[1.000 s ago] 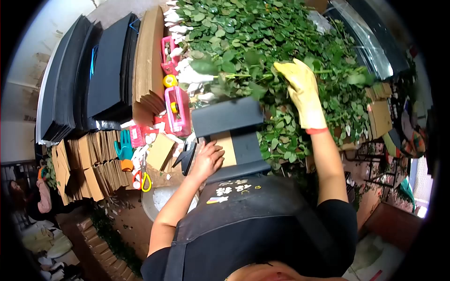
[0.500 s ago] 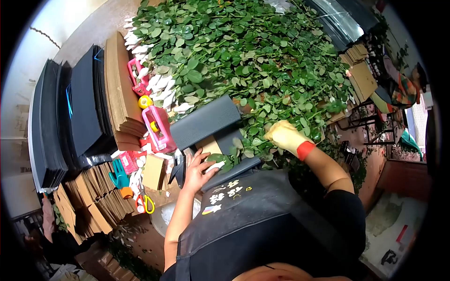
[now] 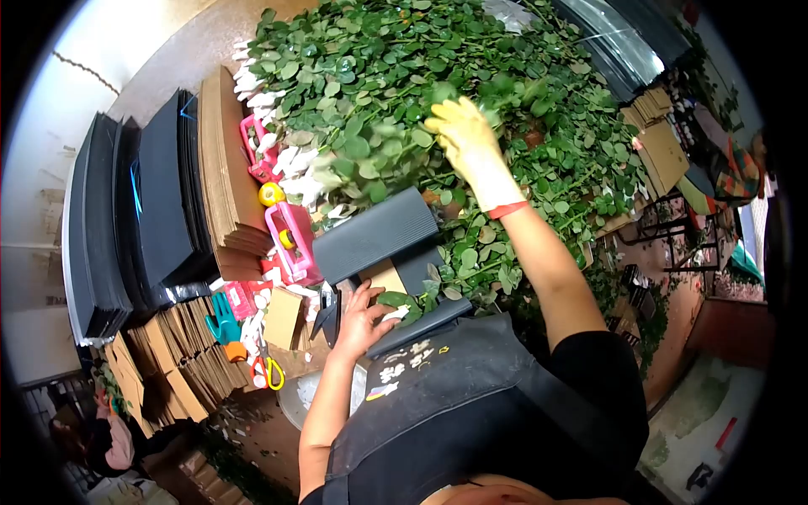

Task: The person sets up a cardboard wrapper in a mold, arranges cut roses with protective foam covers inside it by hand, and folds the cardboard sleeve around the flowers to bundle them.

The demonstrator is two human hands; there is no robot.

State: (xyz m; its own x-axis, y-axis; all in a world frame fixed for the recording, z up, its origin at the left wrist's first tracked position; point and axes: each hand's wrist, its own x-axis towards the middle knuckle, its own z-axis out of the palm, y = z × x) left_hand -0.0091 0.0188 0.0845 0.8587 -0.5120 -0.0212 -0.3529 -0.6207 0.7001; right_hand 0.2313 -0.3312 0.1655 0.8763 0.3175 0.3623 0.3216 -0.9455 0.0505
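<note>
My bare left hand rests with fingers spread on a small tan cardboard piece, beside a white-wrapped flower head with green leaves. My right hand, in a yellow glove with a red band at the wrist, is raised over the heap of leafy flower stems. Its fingers are closed around a leafy stem, smeared by motion, which points to the left. A dark grey corrugated sheet lies folded between my hands, above a dark lower strip.
Pink tape dispensers stand left of the sheet. Further left are black sheets, cardboard sheets, scissors and a teal glove. A person is at the lower left, another person at the right.
My right hand has moved up and left over the heap, carrying a leafy stem along. My left hand stays at the cardboard and flower head.
</note>
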